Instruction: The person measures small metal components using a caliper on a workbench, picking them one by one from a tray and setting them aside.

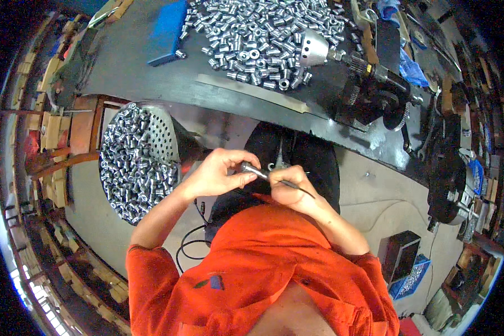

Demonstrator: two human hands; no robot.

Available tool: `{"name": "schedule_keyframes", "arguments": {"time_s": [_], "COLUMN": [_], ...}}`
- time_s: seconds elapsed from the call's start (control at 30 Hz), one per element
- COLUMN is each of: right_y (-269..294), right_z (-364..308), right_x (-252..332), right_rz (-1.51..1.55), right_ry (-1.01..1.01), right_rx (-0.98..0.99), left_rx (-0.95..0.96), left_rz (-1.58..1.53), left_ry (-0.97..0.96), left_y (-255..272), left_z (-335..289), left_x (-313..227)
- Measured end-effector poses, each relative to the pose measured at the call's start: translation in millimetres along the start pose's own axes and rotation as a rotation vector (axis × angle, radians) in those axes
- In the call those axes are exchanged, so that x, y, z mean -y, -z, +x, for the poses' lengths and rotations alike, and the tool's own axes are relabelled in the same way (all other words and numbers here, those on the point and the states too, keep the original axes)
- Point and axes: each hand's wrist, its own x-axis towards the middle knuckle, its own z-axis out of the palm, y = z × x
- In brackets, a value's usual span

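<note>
In front of my orange shirt, both hands meet over my lap. Between the thumb and fingers of my left hand (221, 171) is a small metal fitting (246, 167), partly covered by the fingertips. My right hand (291, 186) is closed around a slim pen-like tool (262, 173) whose shiny front part points at the fitting. A thin dark tail of it comes out behind the hand. Whether tool and fitting touch I cannot tell. To the left, a perforated metal basin (161, 136) holds many similar metal fittings (130, 168).
On the dark workbench (134, 75) lies a large heap of fittings (263, 42), beside a blue bin (168, 33). A geared machine (375, 89) with a perforated cone stands at the right. A black hose (187, 241) loops beside my left side. A blue crate (411, 278) is on the floor.
</note>
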Motion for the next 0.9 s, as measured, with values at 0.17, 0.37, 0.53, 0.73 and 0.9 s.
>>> {"name": "schedule_keyframes", "arguments": {"time_s": [0.17,0.37,0.53,0.73,0.9], "right_y": [10,8,2,-1,-2], "right_z": [-14,-23,-18,-7,6], "right_x": [14,48,39,27,26], "right_rz": [-0.128,-0.123,-0.14,-0.132,-0.387], "right_ry": [0.177,0.385,0.366,0.182,0.311], "right_rx": [-0.151,-0.012,0.007,0.004,-0.053], "left_rx": [-0.377,-0.46,-0.446,-0.351,-0.373], "left_rz": [0.449,0.79,0.87,0.989,0.913], "left_ry": [-0.212,-0.263,-0.336,-0.486,-0.459], "left_y": [22,27,23,19,11], "left_z": [7,9,9,17,29], "left_x": [8,15,14,18,17]}}
